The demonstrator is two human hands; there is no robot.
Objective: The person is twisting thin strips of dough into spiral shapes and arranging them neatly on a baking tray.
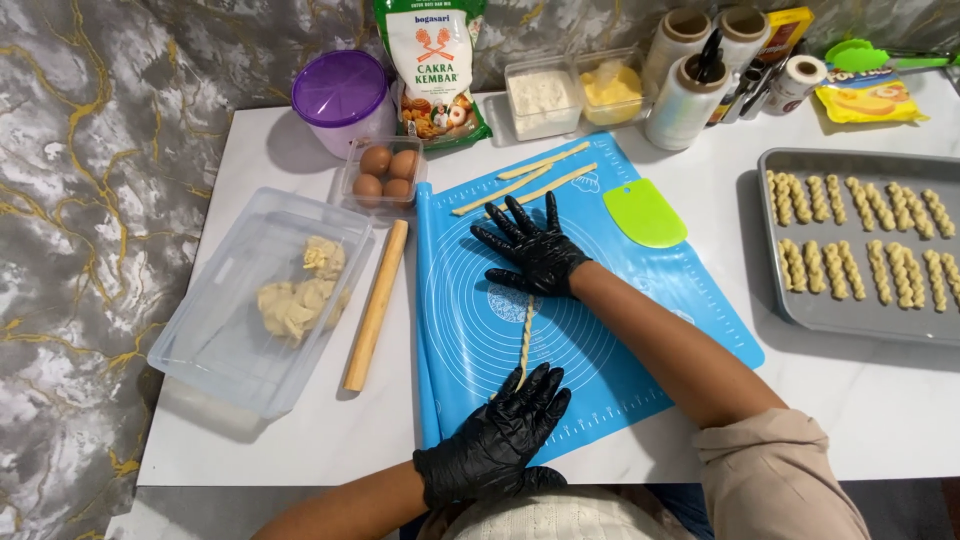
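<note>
Head view: twisted dough rope [526, 335] points away, probably pinned under flat, released left hand [500, 430] and right hand [535, 250].

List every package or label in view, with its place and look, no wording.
Flour bag: back edge, centre-left, upright; white with green border and baked goods pictured.
Yellow packet: back right, lying flat; yellow, pictured food.
Yellow-red box: back right, behind the film rolls, partly hidden.
</note>
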